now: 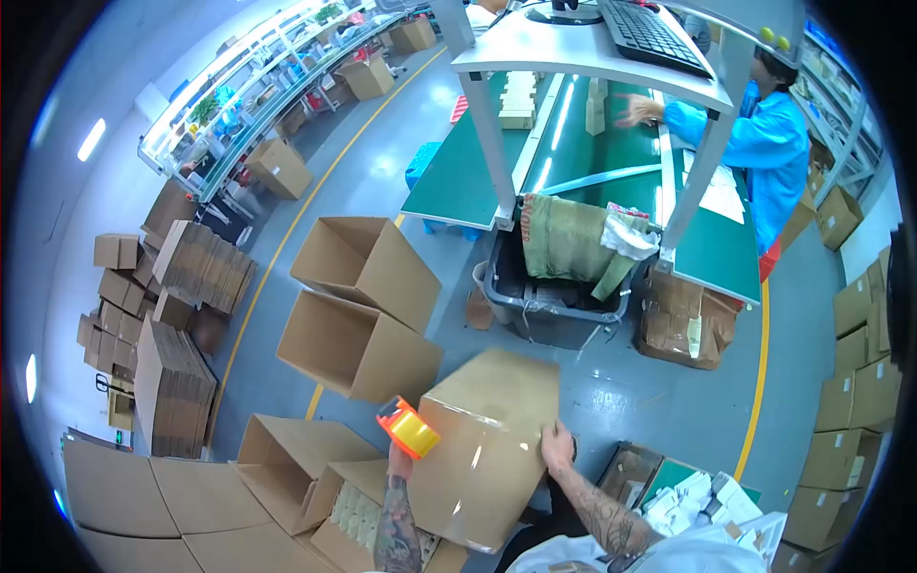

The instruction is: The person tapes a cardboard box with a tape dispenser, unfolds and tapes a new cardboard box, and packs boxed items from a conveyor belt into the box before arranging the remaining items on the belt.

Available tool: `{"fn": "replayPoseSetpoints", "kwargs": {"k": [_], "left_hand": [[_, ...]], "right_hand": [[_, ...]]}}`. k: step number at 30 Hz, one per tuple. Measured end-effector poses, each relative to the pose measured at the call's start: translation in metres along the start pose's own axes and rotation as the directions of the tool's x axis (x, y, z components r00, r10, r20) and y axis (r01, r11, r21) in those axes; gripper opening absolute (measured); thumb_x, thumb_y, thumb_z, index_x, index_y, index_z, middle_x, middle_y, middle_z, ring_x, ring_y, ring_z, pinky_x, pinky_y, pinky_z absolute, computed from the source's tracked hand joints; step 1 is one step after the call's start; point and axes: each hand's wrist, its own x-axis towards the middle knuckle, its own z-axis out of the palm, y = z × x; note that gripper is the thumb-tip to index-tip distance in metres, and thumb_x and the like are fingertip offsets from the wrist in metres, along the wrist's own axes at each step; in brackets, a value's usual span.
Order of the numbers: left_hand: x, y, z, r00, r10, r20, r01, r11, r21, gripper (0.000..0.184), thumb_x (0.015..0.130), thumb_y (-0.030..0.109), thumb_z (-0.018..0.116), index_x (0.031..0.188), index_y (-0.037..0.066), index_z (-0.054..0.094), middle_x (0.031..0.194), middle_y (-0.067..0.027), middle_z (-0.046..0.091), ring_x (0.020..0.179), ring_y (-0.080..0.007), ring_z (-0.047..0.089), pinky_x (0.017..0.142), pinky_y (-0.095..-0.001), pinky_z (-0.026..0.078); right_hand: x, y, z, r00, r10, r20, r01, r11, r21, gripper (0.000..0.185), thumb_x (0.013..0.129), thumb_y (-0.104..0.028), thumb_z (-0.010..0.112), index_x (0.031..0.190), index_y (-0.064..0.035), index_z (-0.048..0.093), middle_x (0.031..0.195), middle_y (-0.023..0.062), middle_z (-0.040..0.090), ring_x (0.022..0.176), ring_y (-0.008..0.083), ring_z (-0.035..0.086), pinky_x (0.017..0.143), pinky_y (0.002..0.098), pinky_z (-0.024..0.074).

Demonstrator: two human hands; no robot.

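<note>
My left hand [399, 462] is closed round the handle of an orange tape dispenser [413, 432] with a yellow roll of tape. It is at the left side of a large cardboard box [482, 449], which is tilted in front of me. Shiny clear tape runs over the box's top edge and down its near face. My right hand [557, 450] grips the right side of this box, with some of its fingers hidden from view.
Two open cardboard boxes [358, 349] stand ahead on the left. Further left are flattened cartons [172, 392]. A grey bin [554, 325] sits under the green workbench [458, 181], where a person in a blue jacket [764, 143] works. Stacked cartons [841, 420] line the right.
</note>
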Motion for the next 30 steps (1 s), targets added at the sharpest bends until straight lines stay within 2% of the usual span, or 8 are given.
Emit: {"fn": "replayPoseSetpoints", "kwargs": {"k": [2,4,9,12,15,20,24,30], "left_hand": [[-0.039,-0.002,-0.026,0.985,0.171,-0.015,-0.15,0.901,0.407,0.041,0.09,0.022,0.05,0.128,0.007,0.045,0.13,-0.0082,0.048,0.118,-0.0204,0.048,0.098,-0.0366,0.039],[-0.084,-0.012,-0.052,0.885,0.443,0.139,-0.263,0.232,0.936,0.044,0.088,0.023,0.054,0.129,0.009,0.045,0.133,-0.0084,0.045,0.121,-0.0215,0.044,0.099,-0.0371,0.037],[-0.191,-0.003,0.006,0.918,0.372,-0.139,0.064,0.207,0.976,0.047,0.082,0.014,0.06,0.126,0.004,0.045,0.127,-0.0116,0.05,0.119,-0.027,0.046,0.099,-0.0376,0.037],[-0.227,0.002,0.031,0.986,0.166,0.005,-0.166,0.983,0.08,0.04,0.082,0.02,0.06,0.119,0.008,0.049,0.121,-0.0075,0.052,0.113,-0.0219,0.048,0.097,-0.0352,0.038],[-0.268,-0.026,0.037,0.961,0.262,0.085,-0.119,0.674,-0.729,0.035,0.083,0.024,0.061,0.115,0.011,0.052,0.117,-0.0048,0.054,0.109,-0.0184,0.05,0.096,-0.0336,0.039],[-0.276,-0.095,0.039,0.691,0.335,0.64,0.366,0.601,-0.71,0.044,0.089,0.033,0.055,0.123,0.007,0.045,0.116,-0.0104,0.054,0.1,-0.0215,0.056,0.086,-0.0348,0.048],[-0.306,-0.145,0.003,0.911,-0.257,0.323,0.392,0.782,-0.485,0.056,0.088,0.037,0.054,0.132,0.008,0.038,0.128,-0.0139,0.047,0.119,-0.0253,0.046,0.096,-0.0378,0.042],[-0.333,-0.127,-0.041,0.969,-0.207,0.134,0.245,0.878,-0.411,0.05,0.092,0.032,0.048,0.133,0.007,0.035,0.128,-0.0155,0.047,0.116,-0.0264,0.049,0.097,-0.0404,0.042]], "right_hand": [[0.017,-0.006,0.008,0.971,-0.227,0.076,0.218,0.97,0.11,0.04,0.08,-0.028,0.048,0.114,-0.0081,0.056,0.099,0.0212,0.062,0.095,0.0376,0.058,0.082,0.0416,0.0451],[0.004,-0.052,-0.01,0.942,-0.314,0.12,0.296,0.944,0.146,0.042,0.079,-0.027,0.05,0.114,-0.0058,0.057,0.1,0.0196,0.063,0.095,0.0354,0.059,0.082,0.0387,0.0456],[-0.009,-0.093,-0.022,0.851,-0.501,0.159,0.429,0.837,0.339,0.044,0.078,-0.021,0.057,0.116,0.0016,0.056,0.107,0.0132,0.064,0.098,0.0222,0.059,0.085,0.0299,0.0443],[-0.047,-0.118,-0.067,0.815,-0.532,0.228,0.414,0.811,0.413,0.041,0.079,-0.013,0.056,0.117,0.0037,0.056,0.111,0.0105,0.061,0.1,0.0169,0.056,0.088,0.027,0.0419],[-0.046,-0.095,-0.111,0.749,-0.599,0.284,0.442,0.771,0.459,0.047,0.08,-0.011,0.057,0.124,0.0043,0.049,0.12,0.0132,0.056,0.109,0.0177,0.052,0.095,0.0275,0.0373],[-0.024,-0.009,-0.168,0.709,-0.508,0.49,0.112,0.766,0.633,0.053,0.075,0.0,0.057,0.126,0.0044,0.046,0.126,0.0142,0.051,0.115,0.0227,0.049,0.1,0.0295,0.0353],[0.064,0.131,-0.17,0.99,-0.016,0.141,0.043,0.98,-0.192,0.048,0.074,-0.008,0.059,0.119,0.0059,0.052,0.116,0.0157,0.057,0.107,0.0249,0.053,0.093,0.0328,0.041],[-0.043,0.073,-0.066,0.915,0.307,0.262,-0.347,0.93,0.12,0.071,0.078,-0.035,0.065,0.133,-0.0021,0.036,0.124,0.0129,0.048,0.11,0.0221,0.046,0.088,0.0368,0.0421]]}}
